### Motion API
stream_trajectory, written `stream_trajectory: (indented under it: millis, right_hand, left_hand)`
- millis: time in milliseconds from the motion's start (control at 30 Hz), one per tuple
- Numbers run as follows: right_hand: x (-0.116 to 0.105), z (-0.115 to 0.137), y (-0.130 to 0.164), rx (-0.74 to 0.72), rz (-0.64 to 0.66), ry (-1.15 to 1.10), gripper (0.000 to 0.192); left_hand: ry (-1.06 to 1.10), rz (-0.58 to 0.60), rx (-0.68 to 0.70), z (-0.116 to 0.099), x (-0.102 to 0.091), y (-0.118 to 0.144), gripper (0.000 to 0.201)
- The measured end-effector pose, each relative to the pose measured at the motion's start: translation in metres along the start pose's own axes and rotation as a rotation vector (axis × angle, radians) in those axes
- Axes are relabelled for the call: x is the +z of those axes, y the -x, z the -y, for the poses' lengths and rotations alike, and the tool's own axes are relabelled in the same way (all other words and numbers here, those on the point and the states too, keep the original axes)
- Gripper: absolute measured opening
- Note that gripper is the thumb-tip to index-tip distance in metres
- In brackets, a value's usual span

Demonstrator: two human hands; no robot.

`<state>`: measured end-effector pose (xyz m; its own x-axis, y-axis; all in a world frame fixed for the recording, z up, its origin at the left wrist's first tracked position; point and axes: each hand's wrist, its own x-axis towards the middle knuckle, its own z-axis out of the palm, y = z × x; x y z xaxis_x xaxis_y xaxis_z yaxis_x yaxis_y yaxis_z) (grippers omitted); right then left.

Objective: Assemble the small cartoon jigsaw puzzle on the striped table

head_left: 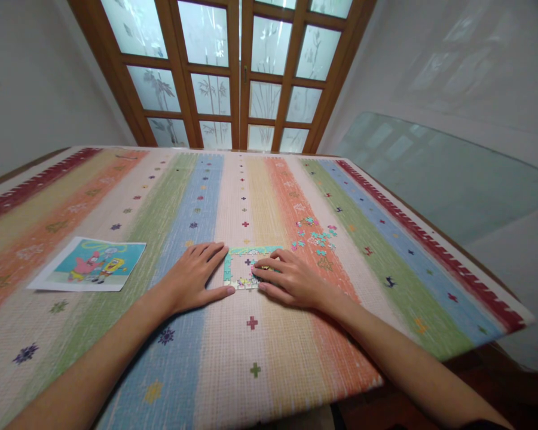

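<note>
Wood-framed glass doors stand beyond a striped tablecloth.

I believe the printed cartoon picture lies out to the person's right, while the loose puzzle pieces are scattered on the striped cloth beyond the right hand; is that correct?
Not quite: the head view shows the printed cartoon picture out to the person's left, past the left hand. The loose puzzle pieces are indeed scattered on the striped cloth beyond the right hand.

L hand was spread at left edge of part-built puzzle, R hand bent over its right side. Loose pcs lay far right, cartoon pic left, on striped tblcloth. Wood/glass doors stood at far end.
</note>
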<state>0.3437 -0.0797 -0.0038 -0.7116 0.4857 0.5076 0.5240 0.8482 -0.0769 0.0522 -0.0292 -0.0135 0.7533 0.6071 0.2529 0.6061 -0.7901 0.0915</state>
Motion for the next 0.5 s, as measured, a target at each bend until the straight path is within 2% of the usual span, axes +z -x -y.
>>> stream_trajectory:
  millis: [500]
  right_hand:
    - [0.0021, 0.0036, -0.0004, 0.099, 0.006, -0.08, 0.033]
  left_hand:
    - [-0.02, -0.023, 0.025, 0.0002, 0.0003, 0.0005, 0.085]
